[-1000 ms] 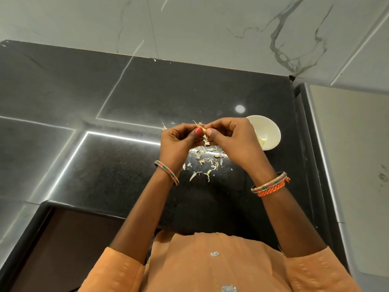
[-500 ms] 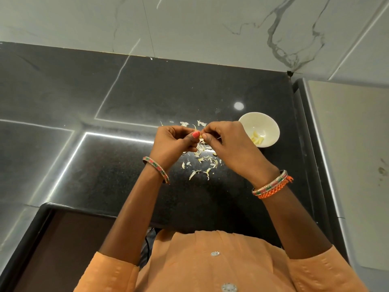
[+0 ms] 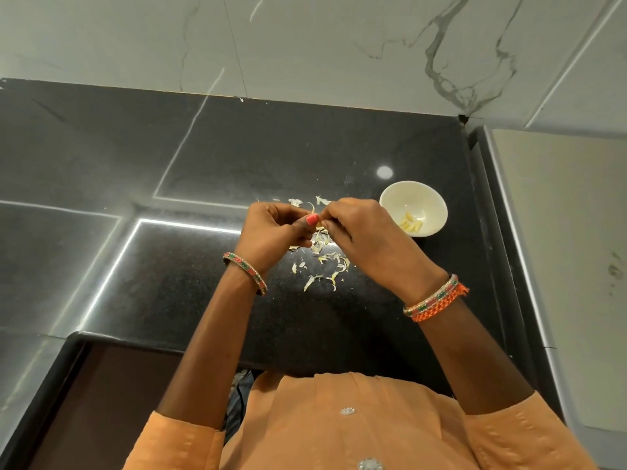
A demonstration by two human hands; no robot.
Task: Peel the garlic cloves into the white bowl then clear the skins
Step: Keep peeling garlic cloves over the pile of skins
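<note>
My left hand (image 3: 271, 232) and my right hand (image 3: 359, 228) meet above the black counter (image 3: 169, 283), fingertips pinching one garlic clove (image 3: 319, 224) between them; most of the clove is hidden by the fingers, and a strip of skin (image 3: 312, 207) curls up from it. Pale garlic skins (image 3: 325, 262) lie scattered on the counter under and in front of the hands. The white bowl (image 3: 424, 195) stands just right of my right hand and holds a few peeled cloves (image 3: 411, 222).
A marble wall (image 3: 339, 45) runs along the back of the counter. To the right is a raised black edge (image 3: 492, 232) with a pale surface (image 3: 570, 266) beyond it. The counter's front edge steps inward at lower left.
Both hands have kept working the clove at the same spot. The view has shifted slightly, so the bowl and its cloves show more fully beside my right hand.
</note>
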